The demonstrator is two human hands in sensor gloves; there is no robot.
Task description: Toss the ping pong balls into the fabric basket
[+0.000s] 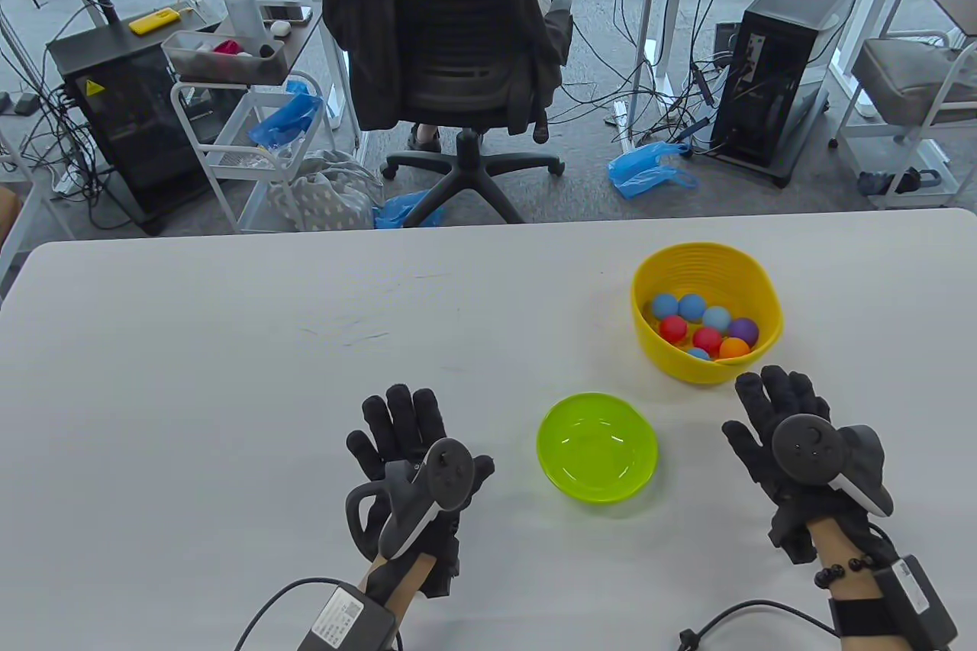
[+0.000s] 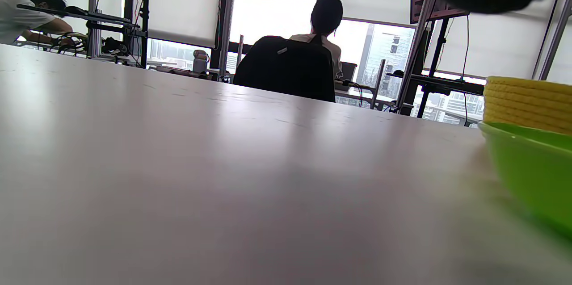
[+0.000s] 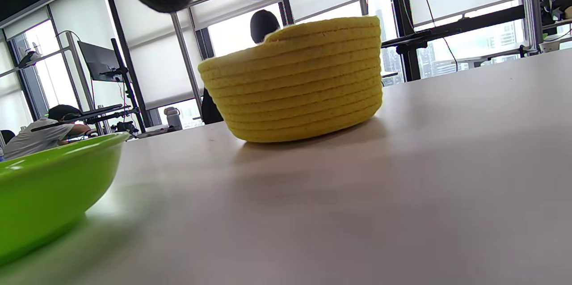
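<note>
Two hands: both flat on the tabletop (image 1: 229,346), palms down, fingers spread, holding nothing.
Left hand (image 1: 412,468): rests left of the green bowl, well apart from the basket; tracker on its back.
Right hand (image 1: 801,445): rests right of the green bowl, fingertips (image 1: 752,384) just short of the basket's near wall; touching or not, cannot tell.
Fabric basket (image 1: 752,277): yellow, ribbed, upright on the right half of the tabletop, beyond the green bowl.
Ping pong balls (image 1: 706,330): all inside the basket, clustered on its floor; blue, red, purple and orange ones visible, roughly nine, exact count unclear.
Green bowl (image 1: 598,483): between the two hands, upright, nothing in it.
Left wrist view: low across the tabletop; green bowl rim at right edge, basket wall behind it, one dark fingertip at top right.
Right wrist view: basket wall dead ahead, green bowl at lower left, fingertips hanging in from the top edge, apart from each other.
</note>
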